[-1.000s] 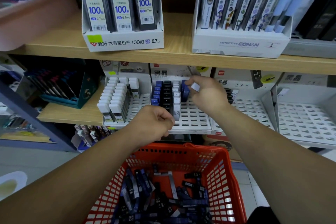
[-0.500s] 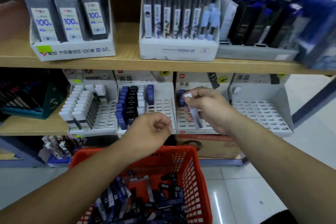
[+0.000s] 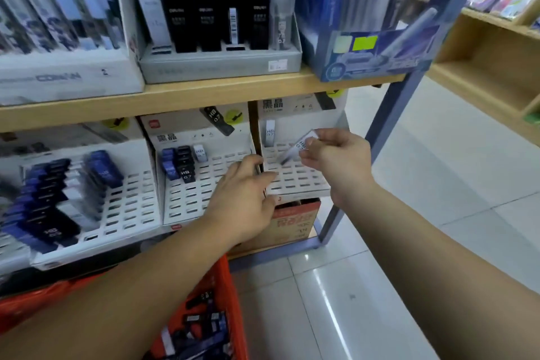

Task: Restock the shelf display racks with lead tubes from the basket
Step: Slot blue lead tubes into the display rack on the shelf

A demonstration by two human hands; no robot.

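Right hand brings one white lead tube to the nearly bare rack at centre right of the frame.

The right hand (image 3: 336,161) pinches a white lead tube (image 3: 302,144) marked HB 07 between thumb and fingertips. The tube is tilted just above the slotted face of the right rack (image 3: 295,181), where a single standing tube (image 3: 269,133) occupies the upper left corner. The left hand (image 3: 242,199) lies with fingers fairly straight across the wall between that rack and the middle rack (image 3: 193,199), gripping nothing I can make out. Three racks sit under the wooden shelf (image 3: 204,93). The middle one carries a small cluster of blue and black tubes (image 3: 178,162), and the left rack (image 3: 122,207) has several blurred rows. The red basket (image 3: 230,295) at the bottom edge holds loose tubes (image 3: 204,321). A blue shelf post (image 3: 388,126) stands right of the hands, with a cardboard box (image 3: 295,221) below the right rack.
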